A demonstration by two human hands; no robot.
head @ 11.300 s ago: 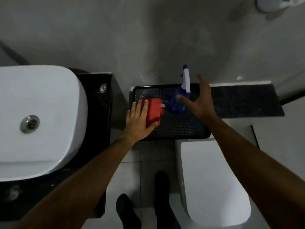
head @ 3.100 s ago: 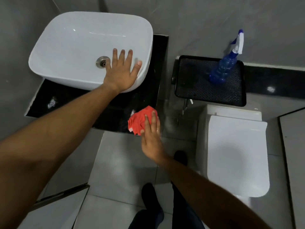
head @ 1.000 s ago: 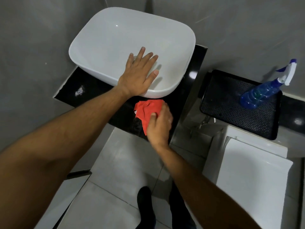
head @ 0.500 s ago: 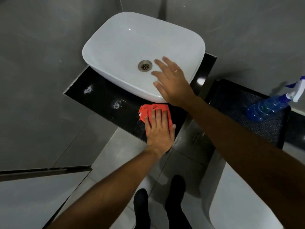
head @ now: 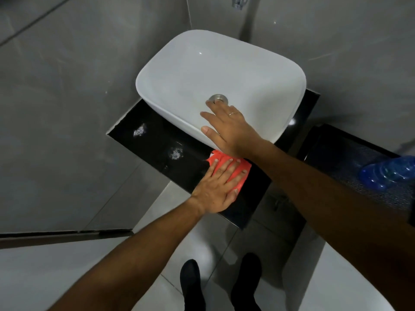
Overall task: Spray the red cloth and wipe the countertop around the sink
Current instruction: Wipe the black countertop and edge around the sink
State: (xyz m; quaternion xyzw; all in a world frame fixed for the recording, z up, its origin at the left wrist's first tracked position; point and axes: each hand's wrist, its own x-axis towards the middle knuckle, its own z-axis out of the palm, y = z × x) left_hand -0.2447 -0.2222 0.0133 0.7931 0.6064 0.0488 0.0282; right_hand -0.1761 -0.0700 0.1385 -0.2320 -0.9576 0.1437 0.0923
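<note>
The red cloth (head: 241, 170) lies on the black countertop (head: 152, 142) just in front of the white basin sink (head: 202, 70). My left hand (head: 216, 189) presses flat on the cloth, fingers spread, covering most of it. My right hand (head: 229, 129) rests open on the sink's front rim, fingertips near the drain (head: 217, 99), its forearm crossing above the cloth's far edge. The blue spray bottle (head: 388, 172) stands at the right edge on a black tray (head: 336, 151), away from both hands.
Grey tiled walls close in on the left and behind the sink. Pale smears show on the countertop's left part (head: 139, 131). A white toilet (head: 350, 283) sits at the lower right. My dark shoes (head: 193, 286) stand on the pale floor tiles below the counter edge.
One second ago my right hand held the cloth and my left hand lay on the sink. Now the left hand presses the cloth and the right rests on the rim.
</note>
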